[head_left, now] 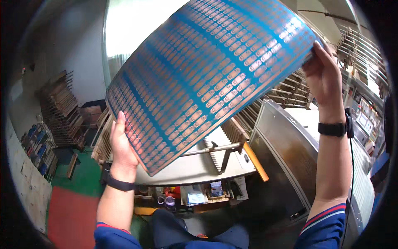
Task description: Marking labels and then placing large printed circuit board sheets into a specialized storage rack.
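Observation:
A large blue circuit board panel (199,83), covered in rows of small copper-coloured pads, is held up tilted in front of me. My left hand (123,147) grips its lower left edge, the thumb lying on the printed face and the other fingers hidden behind. At the upper right edge, my right hand (325,76) is closed on the board, with the thumb near the corner. The panel's far edge runs out of view at the top. Below it, a white worktable (186,172) carries a slotted white rack (214,155) with a metal bar, partly covered by the board.
To the right stands a metal-framed cabinet (282,153). Pronged racks stand at the far left (62,112) and upper right (360,54). A shelf under the table holds small boxes (195,197) and a clear cup (168,202). The floor is red (72,216) and green.

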`<act>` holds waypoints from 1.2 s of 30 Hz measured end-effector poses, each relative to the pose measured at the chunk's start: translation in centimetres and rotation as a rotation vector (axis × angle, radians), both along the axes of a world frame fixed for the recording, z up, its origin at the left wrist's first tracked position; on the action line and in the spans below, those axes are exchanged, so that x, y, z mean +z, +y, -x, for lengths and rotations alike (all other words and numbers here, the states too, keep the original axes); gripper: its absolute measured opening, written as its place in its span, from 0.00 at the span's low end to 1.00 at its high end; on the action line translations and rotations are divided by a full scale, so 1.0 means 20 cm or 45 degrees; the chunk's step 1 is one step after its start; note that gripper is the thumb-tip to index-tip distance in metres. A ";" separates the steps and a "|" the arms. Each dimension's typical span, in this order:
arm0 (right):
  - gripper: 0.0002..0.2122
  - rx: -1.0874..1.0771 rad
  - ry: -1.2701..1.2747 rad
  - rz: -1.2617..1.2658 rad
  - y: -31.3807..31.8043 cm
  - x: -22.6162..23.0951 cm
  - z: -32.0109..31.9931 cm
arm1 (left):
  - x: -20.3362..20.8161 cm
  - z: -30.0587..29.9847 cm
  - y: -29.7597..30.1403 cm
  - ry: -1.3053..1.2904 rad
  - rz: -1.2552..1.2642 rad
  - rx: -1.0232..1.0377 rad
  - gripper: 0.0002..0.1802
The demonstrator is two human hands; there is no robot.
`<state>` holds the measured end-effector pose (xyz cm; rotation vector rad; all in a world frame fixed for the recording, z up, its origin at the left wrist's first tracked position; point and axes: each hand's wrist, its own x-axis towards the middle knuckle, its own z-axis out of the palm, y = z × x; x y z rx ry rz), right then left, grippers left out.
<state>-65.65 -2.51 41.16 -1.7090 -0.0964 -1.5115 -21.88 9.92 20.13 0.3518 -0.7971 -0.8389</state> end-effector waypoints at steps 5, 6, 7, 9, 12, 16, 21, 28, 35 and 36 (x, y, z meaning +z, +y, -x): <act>0.17 -0.170 0.238 -0.096 0.08 -0.05 -0.13 | 0.05 -0.28 0.09 -0.071 0.010 0.110 0.23; 0.17 -0.154 0.243 -0.096 0.07 -0.05 -0.15 | 0.07 -0.32 0.11 -0.107 0.028 0.158 0.22; 0.16 -0.208 0.273 -0.163 0.07 -0.05 -0.15 | 0.09 -0.35 0.14 -0.120 0.034 0.150 0.21; 0.15 -0.331 0.255 -0.256 0.07 -0.07 -0.22 | 0.10 -0.41 0.15 -0.115 0.024 0.149 0.21; 0.15 -0.261 0.391 -0.250 0.04 -0.07 -0.21 | 0.11 -0.44 0.18 -0.142 0.003 0.154 0.21; 0.12 -0.203 0.384 -0.334 -0.01 -0.13 -0.27 | 0.15 -0.43 0.21 -0.176 -0.002 0.196 0.20; 0.12 -0.232 0.341 -0.555 -0.05 -0.21 -0.29 | 0.13 -0.46 0.21 -0.179 -0.006 0.162 0.19; 0.12 -0.395 0.400 -0.508 -0.08 -0.26 -0.32 | 0.09 -0.51 0.19 -0.146 -0.102 0.217 0.16; 0.12 -0.428 0.378 -0.541 -0.11 -0.35 -0.31 | 0.14 -0.55 0.21 -0.259 -0.106 0.322 0.17; 0.13 -0.421 0.455 -0.497 -0.10 -0.35 -0.28 | 0.16 -0.55 0.21 -0.300 -0.113 0.342 0.17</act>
